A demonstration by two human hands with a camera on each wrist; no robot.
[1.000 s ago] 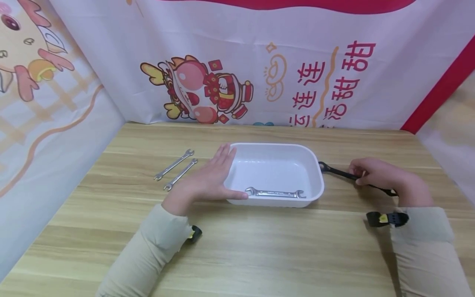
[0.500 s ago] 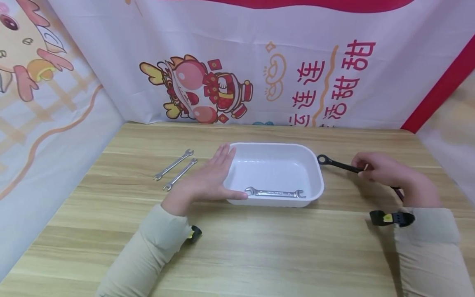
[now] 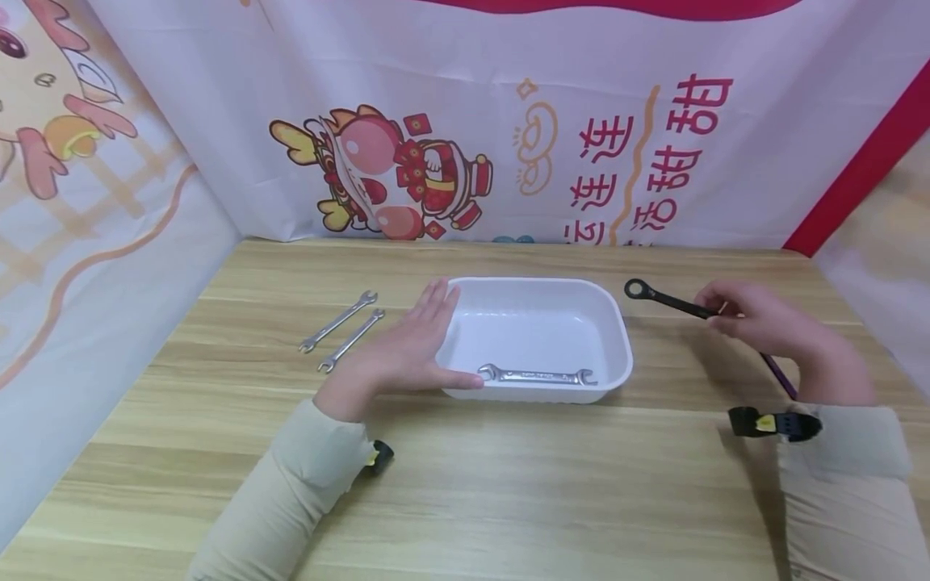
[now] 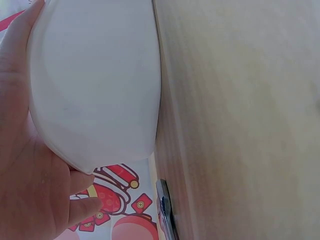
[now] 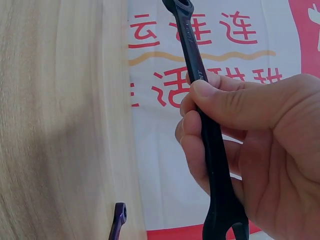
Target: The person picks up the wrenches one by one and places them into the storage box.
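In the head view my left hand (image 3: 407, 347) rests against the left end of a white plastic box (image 3: 626, 367), fingers straight along its side and thumb at the front rim. A silver open-end wrench (image 3: 538, 377) lies inside, along the front wall. To the right of the box, my right hand (image 3: 763, 317) holds a black combination wrench (image 3: 672, 302) above the table. The right wrist view shows thumb and fingers gripping its shaft (image 5: 212, 145), ring end up and open end down. A purple wrench (image 3: 779, 375) lies below the right hand, partly hidden by the wrist.
Two small silver wrenches, one farther back (image 3: 337, 323) and one nearer (image 3: 352, 340), lie left of the box on the wooden table (image 3: 508, 484). Printed cloth (image 3: 617, 73) hangs behind the table and at its sides.
My right hand has raised the black wrench off the table and moved slightly back and right, uncovering part of the purple wrench. The left hand has stayed at the box.
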